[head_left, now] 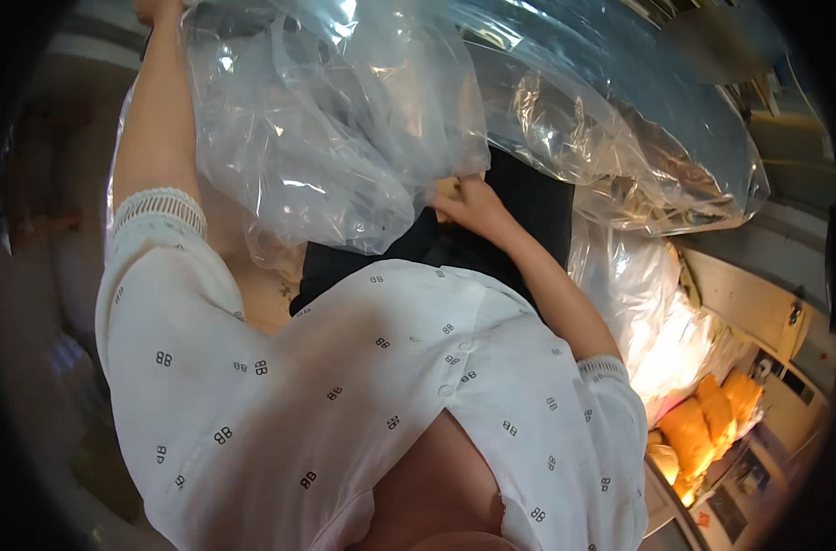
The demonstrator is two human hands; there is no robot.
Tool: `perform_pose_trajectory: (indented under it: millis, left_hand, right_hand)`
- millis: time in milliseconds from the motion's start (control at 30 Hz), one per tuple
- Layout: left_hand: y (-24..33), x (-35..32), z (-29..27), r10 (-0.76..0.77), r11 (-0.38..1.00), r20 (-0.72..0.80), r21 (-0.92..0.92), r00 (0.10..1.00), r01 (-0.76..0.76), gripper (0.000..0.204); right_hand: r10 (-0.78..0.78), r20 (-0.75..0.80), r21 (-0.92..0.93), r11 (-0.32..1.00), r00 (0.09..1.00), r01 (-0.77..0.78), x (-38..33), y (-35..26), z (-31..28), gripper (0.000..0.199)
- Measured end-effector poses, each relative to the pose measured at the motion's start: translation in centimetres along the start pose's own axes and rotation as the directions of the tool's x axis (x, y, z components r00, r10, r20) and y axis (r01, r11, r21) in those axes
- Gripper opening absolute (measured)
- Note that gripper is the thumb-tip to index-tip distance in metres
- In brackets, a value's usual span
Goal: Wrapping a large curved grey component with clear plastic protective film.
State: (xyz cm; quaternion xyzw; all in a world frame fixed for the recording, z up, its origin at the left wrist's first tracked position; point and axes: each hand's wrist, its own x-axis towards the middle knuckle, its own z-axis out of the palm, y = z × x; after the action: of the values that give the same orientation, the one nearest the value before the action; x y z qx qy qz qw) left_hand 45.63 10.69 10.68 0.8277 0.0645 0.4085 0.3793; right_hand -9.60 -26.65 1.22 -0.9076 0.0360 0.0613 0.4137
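Note:
A large crumpled clear plastic bag (289, 138) hangs in front of me and drapes down toward my lap. My right hand (476, 209) is closed at the bag's lower right edge, its fingers bent around the plastic. A small yellowish patch (447, 189) shows beside those fingers; what it is I cannot make out. My left arm reaches far up along the bag's left side. Only a part of my left hand (159, 9) shows at the top edge, next to the plastic, and its fingers are out of view.
More clear plastic sheeting (611, 138) spreads across the upper right. Below it, a shiny plastic heap (652, 312) catches bright light. Orange-yellow bundles (698, 427) lie at the lower right, near a pale cabinet (744, 298). Black cloth (537, 197) covers my lap.

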Motion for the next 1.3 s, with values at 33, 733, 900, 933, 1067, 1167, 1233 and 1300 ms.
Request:
perform_pose_trajectory:
  millis: [33, 733, 900, 933, 1067, 1167, 1233, 1300]
  left_hand:
    - [-4.1, 6.1, -6.9, 0.075, 0.989, -0.114, 0.133, 0.991, -0.060, 0.026]
    - [6.5, -5.1, -0.6, 0.038, 0.970, 0.194, -0.243, 0.980, 0.010, 0.028]
    - [6.6, -5.3, 0.2, 0.081, 0.990, 0.202, -0.130, 0.976, -0.055, 0.028]
    - [5.9, -5.1, 0.3, 0.074, 0.994, 0.185, -0.087, 0.980, -0.058, 0.027]
    - [3.8, -4.9, -0.2, 0.082, 0.996, 0.188, -0.062, 0.979, -0.071, 0.027]
    - [5.2, -5.5, -1.7, 0.150, 0.986, 0.270, -0.116, 0.951, -0.122, 0.026]
    - [9.1, -7.0, -2.2, 0.427, 0.903, 0.327, -0.198, 0.843, -0.381, 0.023]
    - [13.3, -10.7, -2.4, 0.424, 0.901, 0.357, -0.257, 0.832, -0.349, 0.022]
  right_hand:
    - [-0.081, -0.074, 0.135, 0.987, 0.994, 0.090, 2.5, -0.4, 2.7, 0.032]
    - [0.711, -0.421, 0.852, 0.523, 0.563, -0.023, -12.8, -6.2, -11.9, 0.054]
    - [0.620, 0.057, 0.997, -0.078, 0.782, -0.011, -9.0, -5.1, -6.2, 0.032]
    - [0.592, 0.083, 0.962, -0.258, 0.802, 0.091, -8.0, -2.6, -5.9, 0.029]
    - [0.765, -0.156, 0.942, -0.074, 0.624, 0.327, -13.1, 0.1, -15.2, 0.033]
    - [0.618, -0.782, 0.599, 0.781, -0.080, 0.179, -26.8, 7.7, -25.8, 0.037]
    - [-0.310, -0.929, -0.038, 0.620, -0.201, -0.784, -36.2, 8.6, -34.2, 0.033]
    - [-0.454, -0.878, -0.002, 0.317, -0.150, -0.948, -42.2, 4.6, -41.8, 0.026]
